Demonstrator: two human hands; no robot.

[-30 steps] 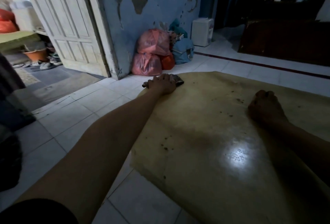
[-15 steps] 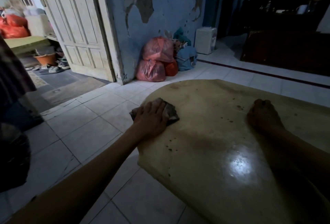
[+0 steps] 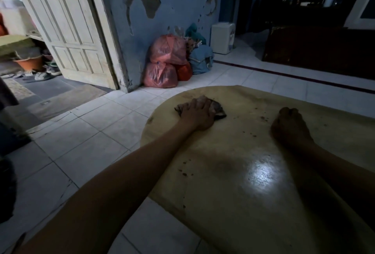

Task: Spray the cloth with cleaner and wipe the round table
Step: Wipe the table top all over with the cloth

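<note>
Cloth: dark rag (image 3: 218, 109), centre of the frame, lying flat on the yellow round surface (image 3: 233, 172) near its far-left rim.
Left hand (image 3: 197, 112): your grip is spread, palm pressing down on the cloth; rag corners poke out left and right of it.
Right hand (image 3: 290, 125): closed into a loose fist resting on the surface, right of centre, holding nothing that shows.
Key relation: dark specks (image 3: 261, 118) lie between your hands, just right of the cloth; the left hand is nearer.
Edges: the rim curves close behind and left of the cloth; tiled floor (image 3: 81, 142) lies beyond.
Open room: toward lower right, across the glossy patch.
Cleaner: not visible.
</note>
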